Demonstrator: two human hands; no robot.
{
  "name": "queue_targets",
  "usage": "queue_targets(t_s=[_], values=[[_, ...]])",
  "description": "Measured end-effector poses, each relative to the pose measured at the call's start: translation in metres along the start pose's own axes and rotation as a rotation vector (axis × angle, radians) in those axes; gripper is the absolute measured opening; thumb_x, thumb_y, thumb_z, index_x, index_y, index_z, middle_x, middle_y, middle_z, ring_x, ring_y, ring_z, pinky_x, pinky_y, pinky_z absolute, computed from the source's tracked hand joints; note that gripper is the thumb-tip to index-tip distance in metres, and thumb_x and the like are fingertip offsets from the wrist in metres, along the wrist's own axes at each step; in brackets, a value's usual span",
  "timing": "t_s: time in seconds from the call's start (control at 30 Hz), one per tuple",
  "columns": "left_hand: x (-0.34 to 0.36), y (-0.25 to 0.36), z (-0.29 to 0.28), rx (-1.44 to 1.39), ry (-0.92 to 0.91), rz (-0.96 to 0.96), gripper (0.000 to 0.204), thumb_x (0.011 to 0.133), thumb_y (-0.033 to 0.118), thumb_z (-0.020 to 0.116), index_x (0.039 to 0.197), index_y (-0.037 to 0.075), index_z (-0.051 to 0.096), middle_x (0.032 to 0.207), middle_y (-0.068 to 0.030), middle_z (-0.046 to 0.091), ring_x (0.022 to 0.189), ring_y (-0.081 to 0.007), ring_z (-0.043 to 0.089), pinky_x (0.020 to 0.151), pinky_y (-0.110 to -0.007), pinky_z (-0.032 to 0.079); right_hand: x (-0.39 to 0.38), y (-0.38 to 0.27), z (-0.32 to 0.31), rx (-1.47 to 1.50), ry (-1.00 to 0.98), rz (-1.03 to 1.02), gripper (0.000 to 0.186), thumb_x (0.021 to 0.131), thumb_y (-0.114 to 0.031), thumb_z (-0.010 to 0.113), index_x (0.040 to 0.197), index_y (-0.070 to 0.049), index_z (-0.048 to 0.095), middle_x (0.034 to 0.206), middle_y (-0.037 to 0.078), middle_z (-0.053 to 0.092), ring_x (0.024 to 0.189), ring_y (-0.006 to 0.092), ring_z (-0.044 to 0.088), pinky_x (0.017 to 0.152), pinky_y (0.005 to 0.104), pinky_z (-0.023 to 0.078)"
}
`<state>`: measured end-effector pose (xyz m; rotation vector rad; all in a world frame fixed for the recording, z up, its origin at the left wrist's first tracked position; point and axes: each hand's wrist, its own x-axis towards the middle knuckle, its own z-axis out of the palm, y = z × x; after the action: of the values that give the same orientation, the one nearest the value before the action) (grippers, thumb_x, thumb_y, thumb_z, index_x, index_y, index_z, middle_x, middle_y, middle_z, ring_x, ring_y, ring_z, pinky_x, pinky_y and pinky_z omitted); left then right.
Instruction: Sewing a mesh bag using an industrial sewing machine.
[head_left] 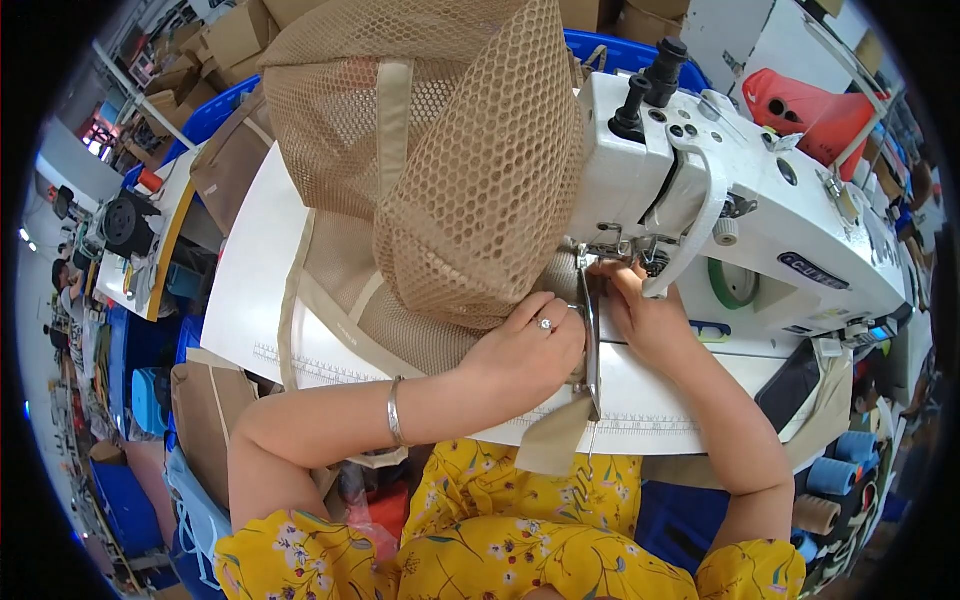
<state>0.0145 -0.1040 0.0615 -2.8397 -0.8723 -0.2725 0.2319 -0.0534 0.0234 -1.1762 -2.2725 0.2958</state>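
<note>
A beige mesh bag (470,170) with tan webbing strips (393,120) is bunched on the white sewing table, left of the white sewing machine (800,240). My left hand (525,360), with a ring and a bracelet, is curled on the fabric's edge beside a long metal guide (591,350). A tan binding strip (555,430) hangs from that guide over the table's front edge. My right hand (645,320) has its fingers bent in at the presser foot and needle area (625,250), right of the guide; what its fingertips grip is hidden.
A black phone (785,385) lies at the table's right, near thread cones (835,475). Blue bins (130,500) and cardboard boxes (235,40) surround the station. Another sewing table (150,260) stands at left, with a person (62,275) far behind it. A red object (820,115) sits behind the machine.
</note>
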Motion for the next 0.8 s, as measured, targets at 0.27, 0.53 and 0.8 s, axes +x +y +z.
queue_targets(t_s=[0.27, 0.53, 0.8], values=[[0.003, -0.021, 0.012, -0.055, 0.004, 0.033, 0.035, 0.082, 0.012, 0.052, 0.113, -0.003, 0.059, 0.112, -0.0145, 0.061, 0.104, -0.0274, 0.057, 0.101, -0.042, 0.040, 0.003, -0.003, -0.001, 0.005, 0.083, -0.106, 0.030, 0.075, 0.002, 0.063, 0.104, -0.007, 0.065, 0.096, 0.017, 0.064, 0.090, 0.0402, 0.057, 0.078, 0.0486, 0.046], [-0.024, 0.005, -0.005, -0.239, 0.220, 0.055, 0.042, 0.083, 0.016, 0.057, 0.122, 0.003, 0.058, 0.128, -0.0118, 0.054, 0.119, -0.0264, 0.052, 0.106, -0.042, 0.039, 0.005, -0.004, -0.006, 0.017, -0.047, 0.050, 0.029, 0.087, 0.000, 0.053, 0.113, -0.009, 0.063, 0.107, 0.015, 0.062, 0.095, 0.0357, 0.064, 0.082, 0.0421, 0.051], [-0.064, 0.061, -0.002, -0.355, 0.172, -0.120, 0.044, 0.079, 0.018, 0.062, 0.120, 0.002, 0.061, 0.127, -0.0110, 0.055, 0.112, -0.0247, 0.054, 0.088, -0.035, 0.048, -0.002, -0.002, 0.000, -0.165, -0.065, 0.054, 0.031, 0.087, -0.002, 0.053, 0.116, -0.009, 0.063, 0.109, 0.016, 0.059, 0.103, 0.0354, 0.059, 0.084, 0.0417, 0.051]])
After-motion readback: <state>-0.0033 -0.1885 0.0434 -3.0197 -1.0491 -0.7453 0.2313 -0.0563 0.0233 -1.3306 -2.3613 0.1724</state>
